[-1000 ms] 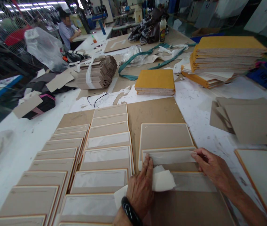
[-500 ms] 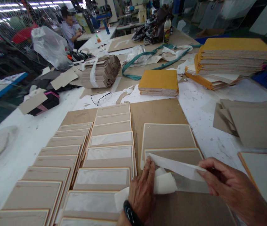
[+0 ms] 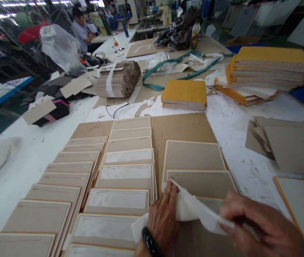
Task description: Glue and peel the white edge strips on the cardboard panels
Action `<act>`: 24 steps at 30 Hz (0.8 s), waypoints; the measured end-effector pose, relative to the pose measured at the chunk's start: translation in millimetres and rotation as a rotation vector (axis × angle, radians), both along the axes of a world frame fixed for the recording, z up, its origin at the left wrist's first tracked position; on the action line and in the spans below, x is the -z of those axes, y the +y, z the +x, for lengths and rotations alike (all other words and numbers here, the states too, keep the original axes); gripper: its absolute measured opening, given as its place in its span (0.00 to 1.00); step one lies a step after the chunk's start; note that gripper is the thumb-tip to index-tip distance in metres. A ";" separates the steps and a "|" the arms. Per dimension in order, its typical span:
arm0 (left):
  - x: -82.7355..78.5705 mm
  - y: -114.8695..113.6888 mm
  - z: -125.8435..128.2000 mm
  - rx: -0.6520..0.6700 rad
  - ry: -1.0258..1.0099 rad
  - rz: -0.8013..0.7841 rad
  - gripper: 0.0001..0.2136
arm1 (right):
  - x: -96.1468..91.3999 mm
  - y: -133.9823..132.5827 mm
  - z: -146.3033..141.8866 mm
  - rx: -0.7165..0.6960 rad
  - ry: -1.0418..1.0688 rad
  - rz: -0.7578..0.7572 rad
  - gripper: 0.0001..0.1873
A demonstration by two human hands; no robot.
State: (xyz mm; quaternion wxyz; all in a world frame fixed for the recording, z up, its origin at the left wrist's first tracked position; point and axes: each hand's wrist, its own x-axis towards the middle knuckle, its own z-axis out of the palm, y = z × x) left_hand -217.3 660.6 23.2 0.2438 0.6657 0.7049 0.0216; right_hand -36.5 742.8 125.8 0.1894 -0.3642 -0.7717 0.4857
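My left hand [image 3: 163,217], a black bangle on its wrist, holds a bunch of white paper strips [image 3: 140,224] in its palm. Its fingers lie together, with the tips at the upper left corner of a grey-brown board [image 3: 202,180] with a yellow edge. From those fingertips a thin white strip [image 3: 194,203] runs slack to the right. My right hand [image 3: 256,221], blurred, pinches its other end. Another board [image 3: 194,155] lies just beyond. To the left, overlapping boards form two columns; several in the nearer column carry a white strip [image 3: 116,201].
A short stack of yellow-covered boards [image 3: 184,91] stands beyond the work board, with a taller stack [image 3: 272,66] at right. Loose grey boards [image 3: 293,142] lie at the right. A tied bundle of brown card pieces [image 3: 118,80] sits behind. A person [image 3: 82,32] sits far left.
My right hand has moved down and toward me, pulling the strip's end lower, so the strip now sags and twists. My left hand stays in nearly the same place.
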 end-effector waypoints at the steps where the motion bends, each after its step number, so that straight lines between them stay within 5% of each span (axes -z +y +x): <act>1: -0.5 -0.8 -0.6 -0.002 -0.017 0.002 0.39 | 3.9 5.7 4.7 0.102 -0.021 -0.085 0.13; 6: -2.7 -8.7 -5.5 0.008 -0.048 0.038 0.37 | 52.8 36.9 34.4 0.482 0.016 -0.422 0.16; 12: -11.8 -11.2 -5.4 -0.068 -0.099 0.052 0.22 | 102.7 47.4 50.0 0.535 -0.077 -0.480 0.18; 15: -12.9 -9.9 -3.1 -0.058 -0.111 0.135 0.17 | 110.0 46.2 54.4 0.536 -0.094 -0.486 0.18; 20: -7.1 -6.1 0.6 0.115 -0.051 0.311 0.25 | 109.2 48.4 58.9 0.549 -0.126 -0.486 0.18; 24: -1.2 -4.5 5.0 0.174 0.013 0.253 0.24 | 92.4 52.7 57.6 0.534 -0.124 -0.467 0.19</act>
